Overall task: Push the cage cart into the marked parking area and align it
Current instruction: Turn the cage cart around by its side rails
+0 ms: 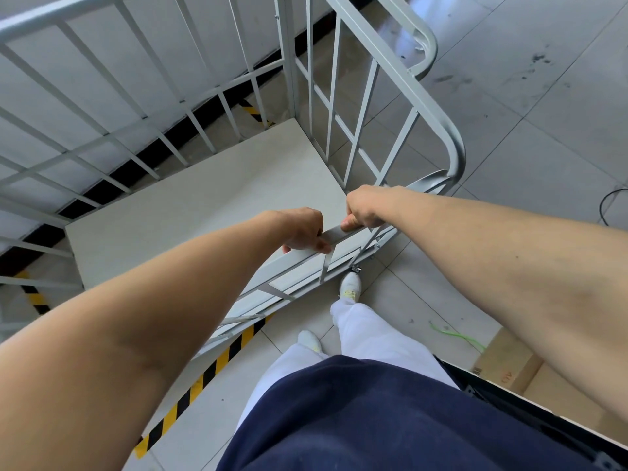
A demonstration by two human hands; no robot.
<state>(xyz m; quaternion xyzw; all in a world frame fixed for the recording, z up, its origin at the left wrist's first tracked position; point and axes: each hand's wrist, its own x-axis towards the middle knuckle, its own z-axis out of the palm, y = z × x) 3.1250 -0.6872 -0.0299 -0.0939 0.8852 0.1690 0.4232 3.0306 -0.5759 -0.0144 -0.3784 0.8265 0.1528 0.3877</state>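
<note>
cage cart (210,198) wheels hidden, yellow-black floor tape (217,362) partly covered, cardboard box (506,365) partly behind arm

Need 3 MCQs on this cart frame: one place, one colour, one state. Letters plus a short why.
1. Where are both hands?
A. on the cage cart's near top rail
B. on its far rail
C. on the floor

2. Floor tape colours?
A. red/white
B. black/yellow
C. blue

3. What is on the cart's platform?
A. boxes
B. nothing visible
C. a bag

Key: A, the left hand and right hand curl over the near top rail of the cage cart; B, the floor tape is striped black and yellow; B, the platform shows bare.
</note>
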